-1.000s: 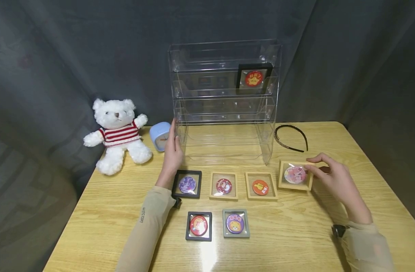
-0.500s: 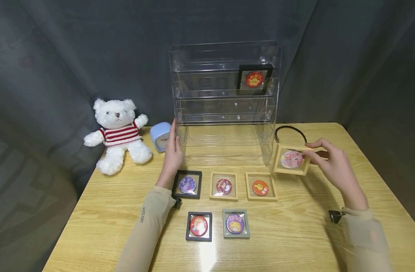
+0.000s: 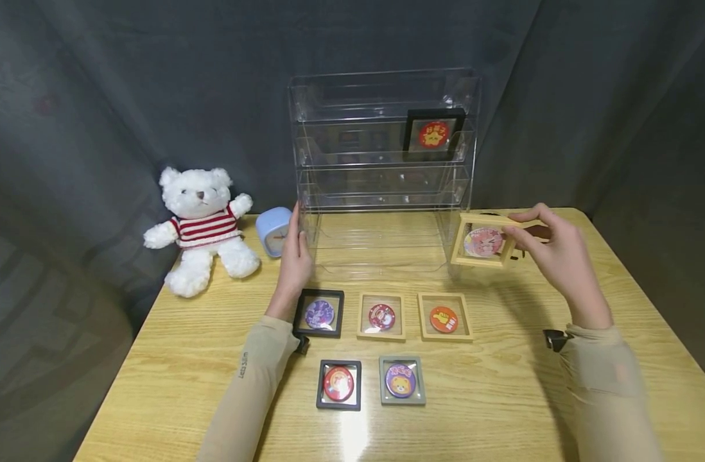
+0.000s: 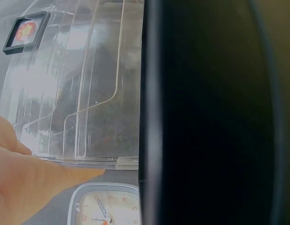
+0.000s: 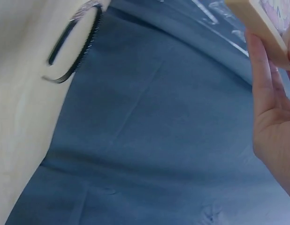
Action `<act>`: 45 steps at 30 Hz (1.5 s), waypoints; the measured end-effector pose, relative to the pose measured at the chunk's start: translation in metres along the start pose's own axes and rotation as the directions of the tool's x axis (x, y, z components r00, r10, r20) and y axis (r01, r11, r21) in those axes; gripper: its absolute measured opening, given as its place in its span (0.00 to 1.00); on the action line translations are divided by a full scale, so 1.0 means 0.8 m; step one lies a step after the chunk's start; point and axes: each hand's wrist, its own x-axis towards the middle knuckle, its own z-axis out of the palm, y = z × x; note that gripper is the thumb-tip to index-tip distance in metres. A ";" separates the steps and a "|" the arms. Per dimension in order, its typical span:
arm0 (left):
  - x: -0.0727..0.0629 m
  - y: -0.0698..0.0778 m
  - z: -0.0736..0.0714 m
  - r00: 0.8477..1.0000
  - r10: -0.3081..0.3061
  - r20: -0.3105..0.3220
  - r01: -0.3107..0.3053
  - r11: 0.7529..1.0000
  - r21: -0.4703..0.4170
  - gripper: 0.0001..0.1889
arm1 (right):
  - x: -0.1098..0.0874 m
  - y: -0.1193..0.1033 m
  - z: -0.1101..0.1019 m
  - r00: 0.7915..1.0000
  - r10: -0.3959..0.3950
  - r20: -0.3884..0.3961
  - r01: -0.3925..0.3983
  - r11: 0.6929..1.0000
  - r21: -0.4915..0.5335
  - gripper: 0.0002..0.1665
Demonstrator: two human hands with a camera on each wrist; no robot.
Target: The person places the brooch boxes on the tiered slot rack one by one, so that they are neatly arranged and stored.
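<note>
In the head view my right hand (image 3: 566,266) pinches a light wooden frame with a pink round badge (image 3: 483,242) by its right edge, raised above the table near the rack's lower right side. The right wrist view shows part of that wooden frame (image 5: 264,30) between fingers and thumb. My left hand (image 3: 295,263) rests straight-fingered against the left side of the clear acrylic display rack (image 3: 381,205). A black frame with a red star badge (image 3: 433,135) stands at the right of an upper tier of the rack.
Before the rack lie a black frame (image 3: 320,314), two wooden frames, one with a red badge (image 3: 381,316) and one with an orange badge (image 3: 444,319), a dark frame (image 3: 338,384) and a grey frame (image 3: 401,380). A teddy bear (image 3: 205,231), blue clock (image 3: 273,228) and headband (image 5: 84,47) stand around.
My right hand has lifted the wooden frame with the pink badge up and to the left, nearer the rack, and it now covers most of the headband. The left hand stays against the rack.
</note>
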 end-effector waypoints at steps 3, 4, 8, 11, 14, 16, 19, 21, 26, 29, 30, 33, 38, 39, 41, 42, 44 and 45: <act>0.000 0.000 0.000 1.000 0.005 -0.004 -0.005 1.000 0.001 0.32 | 0.010 -0.010 0.003 1.000 -0.001 -0.006 0.001 1.000 0.006 0.09; 0.000 0.000 0.001 1.000 0.007 -0.006 -0.007 1.000 0.003 0.32 | 0.014 -0.013 0.005 1.000 -0.002 -0.011 0.002 1.000 0.009 0.09; 0.001 -0.001 0.001 1.000 0.016 -0.011 -0.016 1.000 -0.001 0.32 | 0.027 -0.024 0.011 0.999 -0.022 -0.039 0.023 1.000 0.021 0.10; 0.000 -0.001 0.001 1.000 0.017 -0.012 -0.017 1.000 -0.005 0.32 | 0.037 -0.030 0.016 0.997 -0.056 -0.062 0.057 0.998 0.006 0.10; 0.000 -0.001 0.001 1.000 0.017 -0.008 -0.017 1.000 -0.008 0.32 | 0.046 -0.034 0.020 0.994 -0.082 -0.074 0.083 0.997 0.009 0.10; -0.001 -0.002 0.001 1.000 0.013 -0.003 -0.013 1.000 -0.011 0.32 | 0.051 -0.038 0.024 0.993 -0.088 -0.075 0.090 0.996 0.016 0.10; -0.002 -0.003 0.002 1.000 0.007 0.001 -0.007 1.000 -0.014 0.32 | 0.059 -0.043 0.027 0.993 -0.094 -0.076 0.095 0.995 0.021 0.09; -0.002 -0.003 0.002 1.000 0.009 0.002 -0.009 1.000 -0.016 0.32 | 0.064 -0.048 0.030 0.993 -0.089 -0.073 0.090 0.996 0.017 0.09; 0.000 -0.003 0.002 1.000 0.028 -0.005 -0.028 0.999 -0.017 0.32 | 0.079 -0.059 0.035 0.993 -0.094 -0.071 0.097 0.995 0.038 0.09; 0.000 -0.003 0.001 0.999 0.033 -0.005 -0.033 0.999 -0.014 0.32 | 0.087 -0.064 0.038 0.991 -0.112 -0.069 0.116 0.992 0.048 0.09; 0.000 -0.003 0.001 0.999 0.035 -0.007 -0.035 0.999 -0.011 0.32 | 0.089 -0.066 0.040 0.991 -0.118 -0.066 0.121 0.991 0.049 0.09; 0.000 -0.003 0.001 0.999 0.039 -0.008 -0.039 0.999 -0.011 0.32 | 0.095 -0.071 0.043 0.989 -0.135 -0.061 0.138 0.989 0.046 0.09; 0.000 -0.003 0.000 0.999 0.043 -0.009 -0.043 0.999 -0.010 0.32 | 0.103 -0.078 0.046 0.985 -0.160 -0.068 0.161 0.987 0.021 0.09; -0.001 -0.003 0.000 0.999 0.041 -0.008 -0.041 0.999 -0.011 0.32 | 0.105 -0.079 0.047 0.984 -0.161 -0.071 0.163 0.986 0.019 0.09; -0.001 -0.002 0.001 0.999 0.035 -0.008 -0.035 0.999 -0.014 0.32 | 0.109 -0.082 0.049 0.984 -0.163 -0.070 0.164 0.986 0.015 0.09; -0.001 -0.002 0.001 0.999 0.035 -0.009 -0.035 0.999 -0.015 0.32 | 0.111 -0.084 0.049 0.984 -0.166 -0.069 0.167 0.986 0.015 0.09; 0.000 -0.002 0.001 0.999 0.031 -0.011 -0.031 0.999 -0.012 0.32 | 0.116 -0.088 0.051 0.983 -0.171 -0.069 0.173 0.985 0.022 0.09; 0.000 -0.002 0.002 0.999 0.032 -0.013 -0.032 0.999 -0.011 0.32 | 0.118 -0.090 0.052 0.982 -0.177 -0.070 0.179 0.984 0.025 0.09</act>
